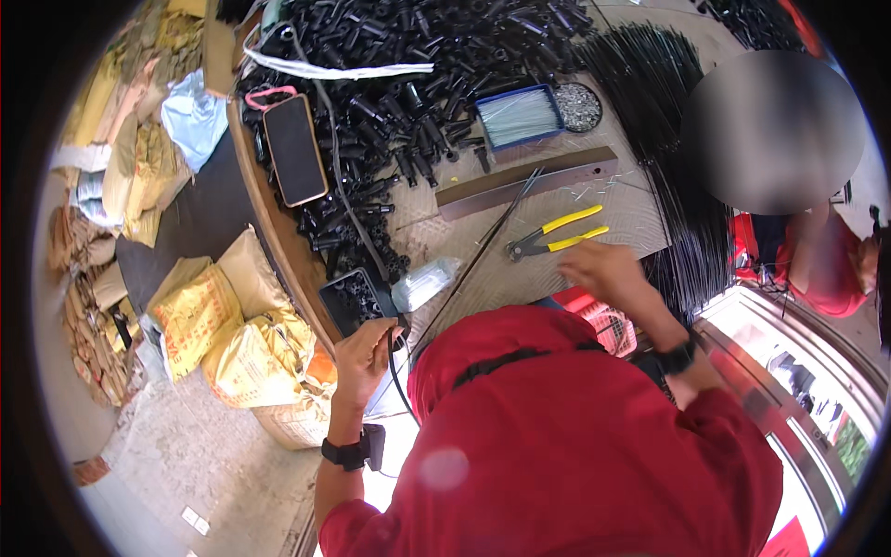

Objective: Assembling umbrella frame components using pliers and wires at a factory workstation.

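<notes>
My left hand [362, 362] is at the near left edge of the table, thumb and fingers pinched on a thin black cable [397, 379] that curves down towards my body. Over the near right part of the table hovers my right hand [608, 276], its fingers bent and smeared by motion; I cannot make out anything in them. Just beyond it lie yellow-handled pliers [532, 245], apart from the hand. Long thin black rods [483, 249] slant across the tabletop, their far tips resting over a metal bar [464, 197].
Black tubular parts [408, 102] are heaped at the back. A phone [295, 148], a blue tray of thin pale sticks [518, 119] and a round dish of small metal pieces [578, 107] lie among them. Bundled black rods [673, 176] line the right. Yellow sacks [260, 357] stand left.
</notes>
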A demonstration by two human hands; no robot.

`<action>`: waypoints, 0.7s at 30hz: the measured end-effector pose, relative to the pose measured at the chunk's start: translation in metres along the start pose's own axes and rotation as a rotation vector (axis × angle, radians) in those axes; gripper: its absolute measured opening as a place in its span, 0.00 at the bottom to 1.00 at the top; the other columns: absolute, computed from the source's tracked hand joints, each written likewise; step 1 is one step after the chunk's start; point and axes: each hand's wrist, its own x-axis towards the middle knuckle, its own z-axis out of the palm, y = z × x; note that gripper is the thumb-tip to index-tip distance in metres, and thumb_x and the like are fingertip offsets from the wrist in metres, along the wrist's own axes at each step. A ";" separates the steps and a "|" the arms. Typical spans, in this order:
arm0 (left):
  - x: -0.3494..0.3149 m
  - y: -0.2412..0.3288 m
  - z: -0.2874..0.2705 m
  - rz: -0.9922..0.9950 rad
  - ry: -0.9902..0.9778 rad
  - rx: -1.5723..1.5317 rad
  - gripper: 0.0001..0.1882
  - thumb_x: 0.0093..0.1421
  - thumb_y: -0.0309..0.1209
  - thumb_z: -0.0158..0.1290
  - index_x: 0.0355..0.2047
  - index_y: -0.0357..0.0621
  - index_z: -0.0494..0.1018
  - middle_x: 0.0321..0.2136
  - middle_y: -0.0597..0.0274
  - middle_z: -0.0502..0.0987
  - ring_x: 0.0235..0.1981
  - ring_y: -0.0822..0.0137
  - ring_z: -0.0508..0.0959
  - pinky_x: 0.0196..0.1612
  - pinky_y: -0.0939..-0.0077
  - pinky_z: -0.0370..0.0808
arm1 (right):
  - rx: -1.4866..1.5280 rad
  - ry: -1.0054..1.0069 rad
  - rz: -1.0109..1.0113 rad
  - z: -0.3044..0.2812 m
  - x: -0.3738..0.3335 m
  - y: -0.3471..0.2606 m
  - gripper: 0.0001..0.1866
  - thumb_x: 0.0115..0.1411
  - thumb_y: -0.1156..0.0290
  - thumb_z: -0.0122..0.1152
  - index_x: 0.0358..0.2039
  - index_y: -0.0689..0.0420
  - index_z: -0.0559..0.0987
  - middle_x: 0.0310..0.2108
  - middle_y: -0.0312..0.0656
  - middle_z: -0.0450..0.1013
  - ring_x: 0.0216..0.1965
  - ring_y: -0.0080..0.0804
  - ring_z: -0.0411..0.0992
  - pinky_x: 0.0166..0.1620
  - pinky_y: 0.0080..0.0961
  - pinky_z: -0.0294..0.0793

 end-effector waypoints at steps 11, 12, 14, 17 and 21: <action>-0.062 0.005 -0.016 -0.041 0.089 0.070 0.05 0.50 0.17 0.50 0.29 0.34 0.71 0.24 0.50 0.75 0.24 0.55 0.75 0.27 0.69 0.72 | -0.389 -0.247 -0.885 0.097 0.087 -0.030 0.07 0.41 0.66 0.52 0.16 0.56 0.73 0.19 0.36 0.65 0.23 0.31 0.69 0.26 0.28 0.67; -0.074 0.011 -0.023 -0.021 0.132 0.163 0.04 0.51 0.17 0.49 0.28 0.34 0.71 0.23 0.50 0.74 0.23 0.54 0.75 0.26 0.69 0.71 | -0.395 -0.308 -0.908 0.091 0.089 -0.035 0.08 0.42 0.66 0.51 0.17 0.57 0.72 0.19 0.36 0.64 0.24 0.31 0.69 0.27 0.29 0.67; -0.097 0.014 -0.033 -0.115 0.185 0.087 0.03 0.50 0.17 0.50 0.27 0.34 0.71 0.21 0.50 0.74 0.21 0.54 0.75 0.24 0.70 0.70 | -0.450 -0.245 -0.959 0.053 0.100 -0.058 0.08 0.41 0.65 0.52 0.16 0.58 0.72 0.19 0.36 0.64 0.25 0.31 0.68 0.28 0.29 0.66; -0.140 -0.013 -0.040 -0.249 0.174 0.081 0.03 0.51 0.22 0.50 0.24 0.34 0.72 0.16 0.57 0.72 0.15 0.67 0.72 0.20 0.78 0.68 | -0.665 -0.178 -0.941 -0.031 0.125 -0.084 0.08 0.42 0.67 0.52 0.15 0.58 0.71 0.19 0.37 0.64 0.25 0.32 0.68 0.27 0.29 0.67; -0.158 -0.029 -0.042 -0.223 -0.138 0.042 0.08 0.51 0.27 0.49 0.30 0.37 0.73 0.23 0.52 0.75 0.24 0.62 0.76 0.29 0.71 0.72 | -0.660 -0.100 -0.583 -0.155 0.171 -0.040 0.07 0.48 0.70 0.51 0.27 0.58 0.70 0.27 0.42 0.66 0.29 0.38 0.70 0.30 0.31 0.72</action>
